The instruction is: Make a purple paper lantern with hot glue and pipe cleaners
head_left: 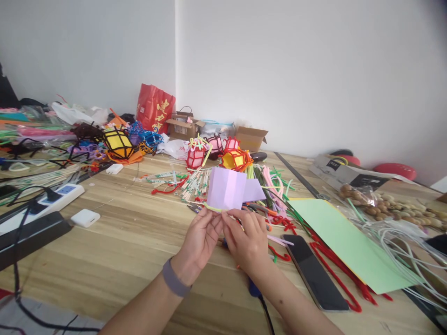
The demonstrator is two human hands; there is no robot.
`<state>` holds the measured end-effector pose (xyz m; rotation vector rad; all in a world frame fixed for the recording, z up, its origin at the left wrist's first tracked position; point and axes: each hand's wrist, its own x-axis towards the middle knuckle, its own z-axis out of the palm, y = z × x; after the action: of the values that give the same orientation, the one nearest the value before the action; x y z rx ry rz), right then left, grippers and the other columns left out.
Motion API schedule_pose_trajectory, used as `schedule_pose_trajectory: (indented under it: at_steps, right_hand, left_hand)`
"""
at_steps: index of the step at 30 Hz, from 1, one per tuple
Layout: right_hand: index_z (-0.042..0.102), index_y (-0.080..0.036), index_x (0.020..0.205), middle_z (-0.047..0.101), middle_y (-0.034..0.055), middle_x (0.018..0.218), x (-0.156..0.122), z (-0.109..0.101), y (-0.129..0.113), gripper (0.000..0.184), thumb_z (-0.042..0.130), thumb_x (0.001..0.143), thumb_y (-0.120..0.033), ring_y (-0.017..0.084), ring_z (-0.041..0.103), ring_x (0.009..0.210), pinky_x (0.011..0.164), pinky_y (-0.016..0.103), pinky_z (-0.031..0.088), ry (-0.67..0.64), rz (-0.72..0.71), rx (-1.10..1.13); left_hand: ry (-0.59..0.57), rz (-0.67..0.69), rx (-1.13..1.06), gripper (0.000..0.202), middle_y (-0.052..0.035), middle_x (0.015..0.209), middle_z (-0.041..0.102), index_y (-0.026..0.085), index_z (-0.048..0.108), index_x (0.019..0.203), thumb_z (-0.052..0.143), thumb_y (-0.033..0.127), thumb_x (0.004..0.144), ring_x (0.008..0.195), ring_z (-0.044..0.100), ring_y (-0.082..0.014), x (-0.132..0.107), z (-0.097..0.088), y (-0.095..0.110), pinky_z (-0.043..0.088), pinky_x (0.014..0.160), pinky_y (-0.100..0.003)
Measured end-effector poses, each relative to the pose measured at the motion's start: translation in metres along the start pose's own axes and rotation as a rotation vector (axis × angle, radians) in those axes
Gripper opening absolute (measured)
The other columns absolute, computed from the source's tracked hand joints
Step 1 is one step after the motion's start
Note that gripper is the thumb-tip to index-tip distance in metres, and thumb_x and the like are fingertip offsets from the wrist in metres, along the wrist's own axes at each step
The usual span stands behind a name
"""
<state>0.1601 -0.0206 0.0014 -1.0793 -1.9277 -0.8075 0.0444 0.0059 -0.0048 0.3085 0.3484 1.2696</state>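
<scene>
A light purple folded paper [226,188] stands upright in front of me, with creases running up and down its face. Along its bottom edge runs a yellow-green pipe cleaner [212,208]. My left hand [204,235] is closed, its fingertips pinching the paper's lower edge by the pipe cleaner. Beside it, my right hand [247,237] pinches the same edge with thumb and forefinger; the exact contact is partly hidden by the fingers. Behind the paper, to the right, lies another purple paper piece [253,190].
Small pipe-cleaner lanterns [234,159] stand behind the paper near loose wrapped sticks [196,184]. On the right are a phone [312,272], green paper sheets [352,242] and red pipe cleaners [337,270]. A power strip [44,207] and white charging case [85,217] lie left.
</scene>
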Motion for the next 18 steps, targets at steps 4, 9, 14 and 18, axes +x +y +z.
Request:
schedule_pose_trajectory:
  at_steps: [4, 9, 14, 18]
  right_hand:
    - [0.063, -0.017, 0.102, 0.069, 0.0065, 0.096, -0.003, 0.003, 0.0, 0.018, 0.051, 0.089, -0.013, 0.018, 0.054, 0.083, 0.078, 0.035, 0.035, -0.035, -0.058, -0.074]
    - [0.064, -0.016, 0.101, 0.068, 0.008, 0.094, -0.011, 0.012, -0.003, 0.018, 0.051, 0.089, -0.014, 0.02, 0.053, 0.083, 0.078, 0.036, 0.035, -0.093, -0.112, -0.119]
    - [0.065, -0.014, 0.101, 0.067, 0.0087, 0.091, -0.009, 0.016, -0.001, 0.019, 0.05, 0.088, -0.014, 0.02, 0.053, 0.081, 0.073, 0.034, 0.035, -0.169, -0.151, -0.05]
    - [0.066, -0.016, 0.099, 0.068, 0.0063, 0.085, -0.003, 0.01, 0.007, 0.019, 0.05, 0.088, -0.015, 0.018, 0.056, 0.076, 0.068, 0.032, 0.036, -0.23, -0.143, 0.11]
  left_hand:
    - [-0.105, -0.01, 0.036, 0.012, -0.0025, 0.077, 0.069, 0.013, 0.064, 0.074, 0.066, 0.004, 0.066, 0.075, 0.063, -0.0114, -0.002, -0.002, -0.002, 0.051, 0.075, -0.021]
    - [-0.054, -0.029, 0.072, 0.012, -0.0013, 0.074, 0.068, 0.015, 0.06, 0.064, 0.071, 0.011, 0.065, 0.072, 0.062, -0.0114, 0.005, -0.008, -0.003, 0.049, 0.076, -0.022]
    - [0.021, 0.001, 0.128, 0.014, 0.0005, 0.07, 0.066, 0.017, 0.059, 0.065, 0.068, 0.006, 0.063, 0.069, 0.061, -0.0113, 0.012, -0.012, -0.001, 0.047, 0.077, -0.023]
    - [0.019, 0.046, 0.168, 0.014, -0.0013, 0.076, 0.069, 0.016, 0.061, 0.072, 0.066, 0.004, 0.065, 0.073, 0.062, -0.0122, 0.012, -0.01, 0.001, 0.047, 0.076, -0.023]
